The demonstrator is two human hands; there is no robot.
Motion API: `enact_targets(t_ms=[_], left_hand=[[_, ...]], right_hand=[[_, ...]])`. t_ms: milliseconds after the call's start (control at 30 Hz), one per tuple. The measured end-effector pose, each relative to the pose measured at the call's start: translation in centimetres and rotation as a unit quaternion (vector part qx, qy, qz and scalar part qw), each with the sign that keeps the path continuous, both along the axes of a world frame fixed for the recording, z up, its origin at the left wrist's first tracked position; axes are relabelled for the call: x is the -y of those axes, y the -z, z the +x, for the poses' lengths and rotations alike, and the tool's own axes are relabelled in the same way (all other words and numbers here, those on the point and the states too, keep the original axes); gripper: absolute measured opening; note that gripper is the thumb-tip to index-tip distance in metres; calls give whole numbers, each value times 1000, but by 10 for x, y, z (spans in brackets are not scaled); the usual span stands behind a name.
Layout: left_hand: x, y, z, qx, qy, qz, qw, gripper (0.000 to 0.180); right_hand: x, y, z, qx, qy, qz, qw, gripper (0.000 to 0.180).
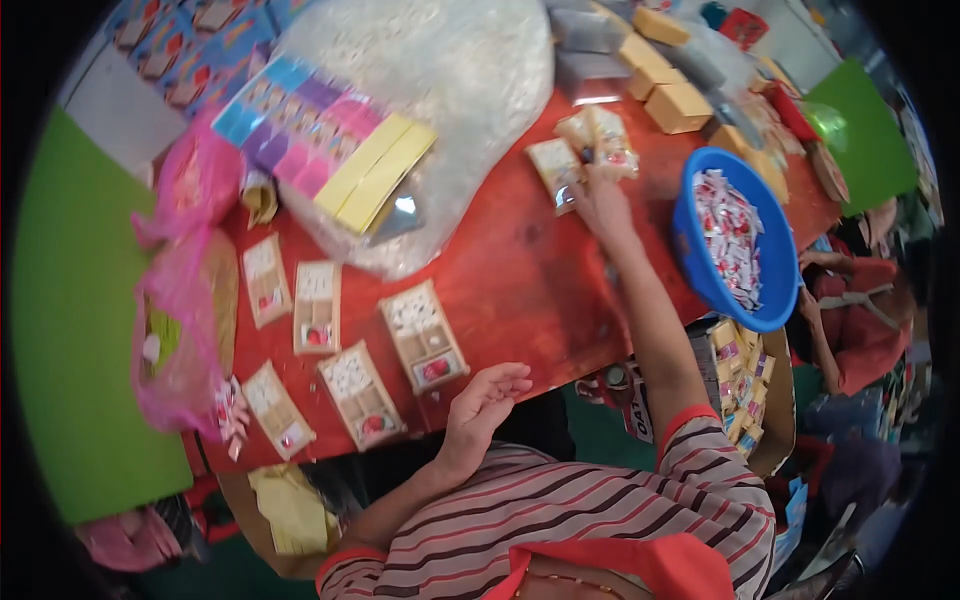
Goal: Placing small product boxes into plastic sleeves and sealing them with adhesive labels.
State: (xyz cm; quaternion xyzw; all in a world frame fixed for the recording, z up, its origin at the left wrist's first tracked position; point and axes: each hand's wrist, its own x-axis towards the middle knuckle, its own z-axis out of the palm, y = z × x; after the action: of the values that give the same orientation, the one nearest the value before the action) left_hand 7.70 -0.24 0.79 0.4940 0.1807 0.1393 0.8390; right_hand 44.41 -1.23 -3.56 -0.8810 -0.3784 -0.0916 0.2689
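Head view: right hand [598,200] apparently on packet [556,172].

Single head-worn fisheye view, looking steeply down over the red surface [520,270] at close range, probably tilted, edges bent.

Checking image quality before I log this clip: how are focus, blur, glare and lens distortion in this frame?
Head view: strong fisheye bending, with the red table edges curving and black corners at the rim; soft throughout, print on the small tray packs unreadable; the right hand is slightly smeared by motion while the left hand is crisper; the clear plastic sheet shows pale glare; lighting even, shadows faint.
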Motion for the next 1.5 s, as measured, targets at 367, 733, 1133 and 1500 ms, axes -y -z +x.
enact_targets(t_ms=[367, 733, 1133, 1500], left_hand=[[-32, 24, -40, -112, -161, 571, 797, 46], [-7, 52, -27, -112, -34, 675, 728, 51], [-161, 19, 47, -33, -309, 84, 947, 49], [-274, 14, 66, -44, -275, 60, 959, 16]], right_hand=[[-6, -25, -208, -12, -284, 11, 959, 45], [-25, 14, -216, 14, -407, -55, 912, 49], [53, -19, -158, 1, -302, -127, 945, 52], [42, -42, -165, 142, -323, -123, 928, 36]])
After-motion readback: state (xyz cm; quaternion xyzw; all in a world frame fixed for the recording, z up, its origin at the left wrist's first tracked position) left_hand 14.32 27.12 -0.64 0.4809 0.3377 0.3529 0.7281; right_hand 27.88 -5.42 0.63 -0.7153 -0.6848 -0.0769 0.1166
